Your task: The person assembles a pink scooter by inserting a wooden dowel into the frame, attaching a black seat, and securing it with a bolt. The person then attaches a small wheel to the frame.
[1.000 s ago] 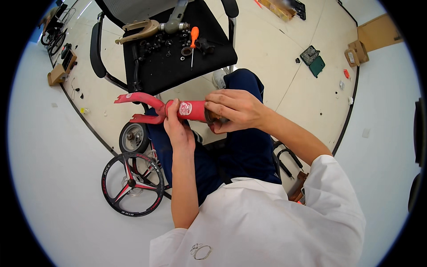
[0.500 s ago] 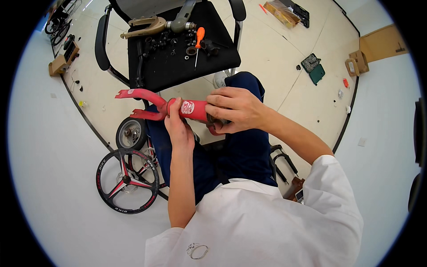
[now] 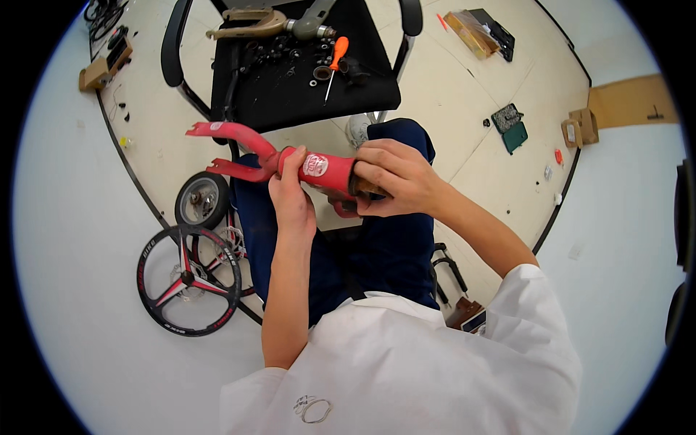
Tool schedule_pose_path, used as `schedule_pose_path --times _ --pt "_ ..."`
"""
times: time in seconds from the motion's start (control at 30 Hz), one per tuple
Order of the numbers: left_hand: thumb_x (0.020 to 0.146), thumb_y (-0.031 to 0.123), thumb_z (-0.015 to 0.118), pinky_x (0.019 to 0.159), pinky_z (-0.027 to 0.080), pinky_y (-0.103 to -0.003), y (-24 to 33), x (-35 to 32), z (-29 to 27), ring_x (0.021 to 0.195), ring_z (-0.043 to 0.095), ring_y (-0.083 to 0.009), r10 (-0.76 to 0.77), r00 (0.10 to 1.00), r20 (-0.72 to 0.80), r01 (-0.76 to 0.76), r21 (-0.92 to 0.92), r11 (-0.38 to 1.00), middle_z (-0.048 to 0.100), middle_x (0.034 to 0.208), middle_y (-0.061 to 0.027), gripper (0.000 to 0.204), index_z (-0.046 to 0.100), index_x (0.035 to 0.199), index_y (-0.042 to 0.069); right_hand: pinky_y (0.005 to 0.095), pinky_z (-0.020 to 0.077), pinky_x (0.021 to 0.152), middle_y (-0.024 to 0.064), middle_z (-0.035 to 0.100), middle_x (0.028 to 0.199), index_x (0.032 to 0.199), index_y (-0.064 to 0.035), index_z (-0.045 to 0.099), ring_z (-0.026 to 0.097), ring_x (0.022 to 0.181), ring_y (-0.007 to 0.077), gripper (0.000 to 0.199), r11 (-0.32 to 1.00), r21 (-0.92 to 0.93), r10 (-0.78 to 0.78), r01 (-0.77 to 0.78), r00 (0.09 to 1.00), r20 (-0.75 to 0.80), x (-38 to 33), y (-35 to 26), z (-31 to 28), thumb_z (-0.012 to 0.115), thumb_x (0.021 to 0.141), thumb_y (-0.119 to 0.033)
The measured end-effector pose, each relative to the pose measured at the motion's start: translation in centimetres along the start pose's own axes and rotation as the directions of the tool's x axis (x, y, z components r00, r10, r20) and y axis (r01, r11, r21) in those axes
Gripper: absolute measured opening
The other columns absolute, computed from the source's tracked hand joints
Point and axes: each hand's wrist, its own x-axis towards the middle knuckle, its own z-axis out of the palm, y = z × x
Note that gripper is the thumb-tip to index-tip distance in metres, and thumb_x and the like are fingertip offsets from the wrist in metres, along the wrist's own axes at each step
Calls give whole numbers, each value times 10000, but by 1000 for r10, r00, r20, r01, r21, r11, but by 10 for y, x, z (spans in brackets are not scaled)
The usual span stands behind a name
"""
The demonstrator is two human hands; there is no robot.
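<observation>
As the left hand [image 3: 291, 203] clasps red tubing [image 3: 336, 172], the right [image 3: 397, 178] cups its end [image 3: 354, 177].

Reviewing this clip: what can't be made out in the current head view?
- Head view, left hand: most fingertips hidden behind the red frame piece.
- Head view, the frame piece's right end: partly covered by the right hand.
- Head view, small dark parts on the black chair: too small to identify.
</observation>
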Motion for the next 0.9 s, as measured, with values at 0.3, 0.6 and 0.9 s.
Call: schedule_pose_path --times 0.3,0.6,0.9 --pt "855 211 709 645 491 -250 7 -15 17 704 600 -84 -51 999 -8 50 -64 997 614 809 -18 189 592 876 65 376 552 773 128 603 963 995 -2 589 627 854 316 525 1000 18 2 -1 1000 -13 -9 1 -6 805 526 -92" --pt "843 231 714 444 554 -269 7 -13 17 653 666 -135 -81 997 -4 80 -77 994 620 814 -45 292 547 974 31 376 547 770 152 604 956 989 22 586 624 843 329 506 1000 27 -12 12 1000 -6 -9 2 -6 810 548 -82" --pt "814 281 736 438 521 -244 4 -12 14 623 643 -119 -75 997 -25 76 18 997 626 820 -52 369 541 993 25 381 554 758 160 608 966 987 29 585 634 849 334 501 1000 19 -19 18 1000 18 -11 3 -10 827 571 -109"
